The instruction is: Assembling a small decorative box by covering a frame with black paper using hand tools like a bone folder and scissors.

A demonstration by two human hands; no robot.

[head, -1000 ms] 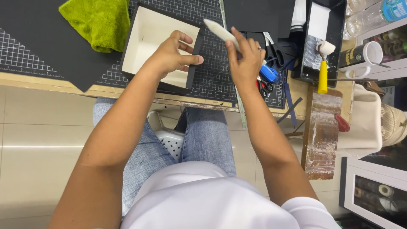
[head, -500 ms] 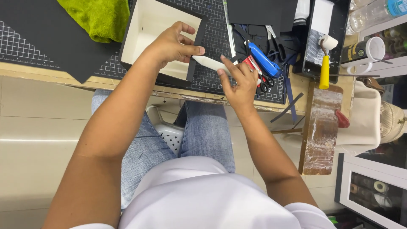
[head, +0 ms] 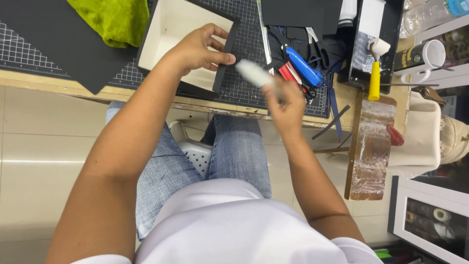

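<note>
Left hand (head: 198, 51) pinches the black-edged cream cardboard box (head: 181, 39); just beside it, right hand (head: 286, 100) grips a blurred white flat tool (head: 254, 74).

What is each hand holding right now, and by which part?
The left hand pinches the black-covered wall of the open cream box at its near right corner. The right hand grips the lower end of a blurred white flat tool.
</note>
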